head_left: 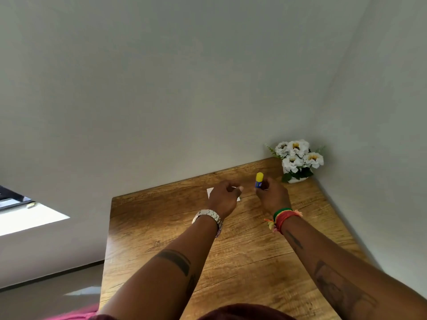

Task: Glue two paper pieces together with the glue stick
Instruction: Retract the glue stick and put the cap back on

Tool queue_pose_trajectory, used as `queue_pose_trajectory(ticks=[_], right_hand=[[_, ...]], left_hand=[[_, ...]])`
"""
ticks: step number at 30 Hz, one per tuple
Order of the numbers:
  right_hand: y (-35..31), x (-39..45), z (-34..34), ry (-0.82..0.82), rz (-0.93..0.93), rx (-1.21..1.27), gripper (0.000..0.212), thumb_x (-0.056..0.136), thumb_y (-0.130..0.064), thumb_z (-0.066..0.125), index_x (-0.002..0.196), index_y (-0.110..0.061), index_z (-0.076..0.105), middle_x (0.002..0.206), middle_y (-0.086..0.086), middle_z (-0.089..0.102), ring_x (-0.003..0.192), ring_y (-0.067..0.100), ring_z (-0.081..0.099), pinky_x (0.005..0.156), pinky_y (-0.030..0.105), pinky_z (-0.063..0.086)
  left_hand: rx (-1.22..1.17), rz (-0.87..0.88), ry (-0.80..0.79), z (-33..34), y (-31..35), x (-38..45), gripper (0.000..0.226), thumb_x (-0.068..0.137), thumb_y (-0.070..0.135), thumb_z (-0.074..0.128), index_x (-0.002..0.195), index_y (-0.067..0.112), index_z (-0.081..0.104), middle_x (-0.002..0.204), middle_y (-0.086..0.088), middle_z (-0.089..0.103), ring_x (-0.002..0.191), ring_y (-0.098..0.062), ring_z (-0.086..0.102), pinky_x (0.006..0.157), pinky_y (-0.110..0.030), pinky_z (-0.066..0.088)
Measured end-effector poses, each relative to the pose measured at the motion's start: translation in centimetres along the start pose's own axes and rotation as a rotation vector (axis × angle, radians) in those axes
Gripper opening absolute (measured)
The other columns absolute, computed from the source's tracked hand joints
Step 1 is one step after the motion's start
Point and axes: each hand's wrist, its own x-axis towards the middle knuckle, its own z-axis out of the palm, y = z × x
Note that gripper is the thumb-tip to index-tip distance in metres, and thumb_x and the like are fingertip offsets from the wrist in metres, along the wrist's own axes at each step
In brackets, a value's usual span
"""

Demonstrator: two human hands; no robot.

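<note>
Wooden table (pixel 231 262): left hand (pixel 223 199) mostly hides white paper (pixel 210 192).

The table (pixel 231 262) shows grained, slightly glossy wood, the paper (pixel 210 192) is matt white, the glue stick (pixel 259 180) is smooth plastic, the watch (pixel 209 215) has a shiny metal band, and the bracelets (pixel 283 218) are woven thread.

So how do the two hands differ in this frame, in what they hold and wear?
The right hand holds the glue stick upright, its yellow cap on; the left hand holds nothing visible and hovers over the white paper. The left wrist wears a metal watch, the right wrist coloured bands. Both are over the wooden table.
</note>
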Motion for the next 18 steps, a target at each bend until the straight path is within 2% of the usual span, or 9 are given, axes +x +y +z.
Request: queue_pose_trajectory(ticks=[4,8,12,13,16,18], right_hand=[[1.0,1.9,0.6,0.072,0.063,-0.029,0.018,0.089,-0.017,0.072,0.107,-0.014,0.070,0.103,0.010,0.074,0.098,0.030,0.068,0.078,0.029,0.044],[1.9,3.2,1.7,0.062,0.081,-0.090,0.013,0.089,-0.015,0.071,0.102,-0.012,0.070,0.099,0.012,0.073,0.095,0.033,0.067,0.076,0.029,0.044],[3.1,3.8,2.2,0.045,0.072,-0.142,0.016,0.089,-0.017,0.071,0.103,-0.010,0.068,0.103,0.014,0.071,0.099,0.035,0.065,0.081,0.036,0.051],[3.3,3.9,2.2,0.031,0.062,-0.161,0.019,0.089,-0.017,0.072,0.105,-0.009,0.067,0.106,0.016,0.069,0.101,0.036,0.064,0.083,0.038,0.051],[3.3,3.6,2.0,0.020,0.071,-0.115,0.041,0.086,-0.014,0.076,0.122,-0.006,0.059,0.120,0.019,0.063,0.112,0.037,0.059,0.092,0.042,0.050],[3.2,2.1,1.8,0.093,0.113,-0.030,0.045,0.086,-0.016,0.076,0.124,-0.009,0.054,0.122,0.016,0.061,0.109,0.033,0.060,0.087,0.039,0.050]], left_hand=[[0.050,-0.016,-0.019,0.9,-0.6,1.6,0.020,0.093,0.036,0.070,0.111,0.030,0.072,0.095,0.010,0.071,0.089,-0.010,0.070,0.078,-0.031,0.057],[0.108,-0.007,-0.034,1.5,-0.9,3.2,0.018,0.093,0.024,0.069,0.110,0.030,0.072,0.097,0.008,0.071,0.081,-0.007,0.067,0.065,-0.024,0.052],[0.179,0.035,-0.039,2.2,-1.2,4.4,0.019,0.094,0.021,0.067,0.111,0.029,0.071,0.104,0.006,0.072,0.092,-0.013,0.067,0.069,-0.025,0.051],[0.187,0.046,-0.037,2.3,-1.5,4.5,0.020,0.094,0.020,0.066,0.111,0.028,0.071,0.103,0.010,0.071,0.092,-0.009,0.066,0.071,-0.022,0.050],[0.213,0.087,-0.009,2.0,-2.3,4.2,0.020,0.095,0.016,0.064,0.110,0.028,0.071,0.096,0.023,0.064,0.087,0.008,0.059,0.070,-0.001,0.037],[0.259,0.124,0.038,1.2,-2.8,3.8,0.018,0.096,0.017,0.063,0.108,0.027,0.072,0.096,0.022,0.064,0.086,0.008,0.057,0.068,0.002,0.034]])
